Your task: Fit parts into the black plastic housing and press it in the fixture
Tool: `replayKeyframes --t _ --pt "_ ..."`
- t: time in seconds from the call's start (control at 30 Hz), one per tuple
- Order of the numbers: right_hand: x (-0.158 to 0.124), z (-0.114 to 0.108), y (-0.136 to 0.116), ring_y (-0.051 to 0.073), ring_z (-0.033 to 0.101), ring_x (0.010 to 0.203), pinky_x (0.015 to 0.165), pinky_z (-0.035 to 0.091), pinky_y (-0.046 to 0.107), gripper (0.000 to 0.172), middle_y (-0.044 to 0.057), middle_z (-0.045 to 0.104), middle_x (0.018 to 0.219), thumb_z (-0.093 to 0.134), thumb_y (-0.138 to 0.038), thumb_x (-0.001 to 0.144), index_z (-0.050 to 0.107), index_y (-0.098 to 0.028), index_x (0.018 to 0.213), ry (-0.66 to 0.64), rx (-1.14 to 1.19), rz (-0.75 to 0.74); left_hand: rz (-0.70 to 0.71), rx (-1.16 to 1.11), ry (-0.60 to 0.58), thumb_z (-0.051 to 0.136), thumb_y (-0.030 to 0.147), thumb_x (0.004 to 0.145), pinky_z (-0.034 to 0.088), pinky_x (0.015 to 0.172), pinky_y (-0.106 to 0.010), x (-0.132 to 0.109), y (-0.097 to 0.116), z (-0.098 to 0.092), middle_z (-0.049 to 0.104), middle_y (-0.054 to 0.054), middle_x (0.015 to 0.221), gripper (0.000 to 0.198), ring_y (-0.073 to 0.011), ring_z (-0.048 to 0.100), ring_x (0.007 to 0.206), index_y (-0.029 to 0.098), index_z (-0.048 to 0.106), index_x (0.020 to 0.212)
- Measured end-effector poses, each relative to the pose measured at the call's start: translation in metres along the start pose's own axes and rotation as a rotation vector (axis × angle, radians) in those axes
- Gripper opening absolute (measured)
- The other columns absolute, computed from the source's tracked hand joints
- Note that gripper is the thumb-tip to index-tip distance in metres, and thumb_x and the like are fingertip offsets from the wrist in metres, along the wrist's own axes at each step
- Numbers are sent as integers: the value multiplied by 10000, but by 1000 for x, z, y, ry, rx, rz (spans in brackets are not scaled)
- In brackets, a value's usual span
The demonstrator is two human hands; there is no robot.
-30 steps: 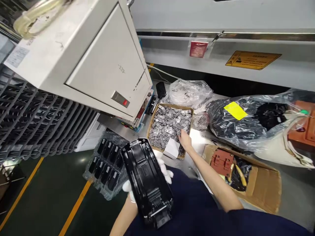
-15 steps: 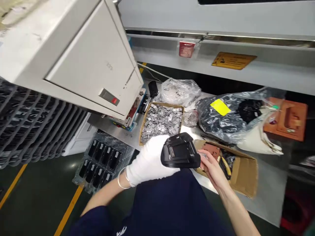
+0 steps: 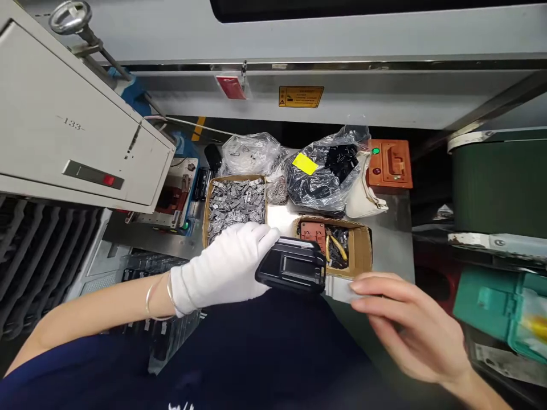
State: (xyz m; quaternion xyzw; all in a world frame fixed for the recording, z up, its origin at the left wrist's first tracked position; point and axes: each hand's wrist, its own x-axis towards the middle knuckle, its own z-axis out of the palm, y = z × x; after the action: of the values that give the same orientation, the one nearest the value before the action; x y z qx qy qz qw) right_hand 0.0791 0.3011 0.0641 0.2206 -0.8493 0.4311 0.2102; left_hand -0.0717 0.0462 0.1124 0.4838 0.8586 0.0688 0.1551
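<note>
The left hand [image 3: 226,267], in a white glove, is clenched around a black plastic housing [image 3: 293,272] right at the centre of the frame, gloved fingers [image 3: 260,239] wrapped over its top edge. The housing sits level, its recessed face turned up to the camera, held above the lap and just in front of the near edge of the table [image 3: 393,250].

Over to the right hand [image 3: 414,327], bare, in the lower right: thumb and forefinger pinch a small grey metal piece [image 3: 339,289], and that piece is pressed against the right end of the housing. It is blurred, so its shape cannot be made out.

Behind the hands, a cardboard box of grey metal parts [image 3: 233,204] lies left of centre on the table. Just right of it is an open cardboard box [image 3: 361,250] holding a reddish-brown block and some black and yellow bits. Further back rest a clear bag [image 3: 250,154] and a dark bag with a yellow label [image 3: 318,176], side by side. An orange-brown part [image 3: 390,165] lies at the back right. At upper left hangs a cream cabinet door marked 133 [image 3: 72,148].
</note>
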Motion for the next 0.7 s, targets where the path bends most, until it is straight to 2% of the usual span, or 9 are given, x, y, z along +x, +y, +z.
replayKeyframes --t 0.17,0.27,0.43,0.53,0.7 --pt "-8 -12 16 140 699 1045 1009 570 198 278 97 687 1106 560 18 972 667 -144 1172 -38 -3 -3 15 -86 -57 653 359 886 423 675 -339 5 15 -5 600 14 952 216 -181 571 769 232 521 1000" --pt "-11 -17 22 139 702 1049 964 582 197 242 94 698 1084 543 -17 1006 671 -154 1158 -84 -48 -80 -4 -107 -72 673 346 860 419 669 -327 4 19 -7 597 17 954 232 -173 566 774 227 509 971" --pt "-5 -21 22 156 731 1012 866 608 233 207 80 752 1049 497 -93 1073 675 -163 1152 -132 -162 -198 6 -101 -45 615 322 906 421 688 -339 -1 24 -9 594 9 932 161 -181 570 776 218 524 989" --pt "4 -15 16 200 747 959 818 626 308 232 89 771 1098 456 -97 1089 670 -127 1174 -199 -250 -275 1 -23 -57 620 300 884 419 689 -362 -2 25 -3 595 -9 949 165 -201 564 789 207 532 988" --pt "24 12 -5 282 748 954 754 660 410 317 140 749 1151 433 48 1003 665 -49 1196 -286 -342 -338 57 150 -36 610 280 860 470 762 -425 -3 24 8 599 -66 991 247 -274 582 847 155 566 1068"
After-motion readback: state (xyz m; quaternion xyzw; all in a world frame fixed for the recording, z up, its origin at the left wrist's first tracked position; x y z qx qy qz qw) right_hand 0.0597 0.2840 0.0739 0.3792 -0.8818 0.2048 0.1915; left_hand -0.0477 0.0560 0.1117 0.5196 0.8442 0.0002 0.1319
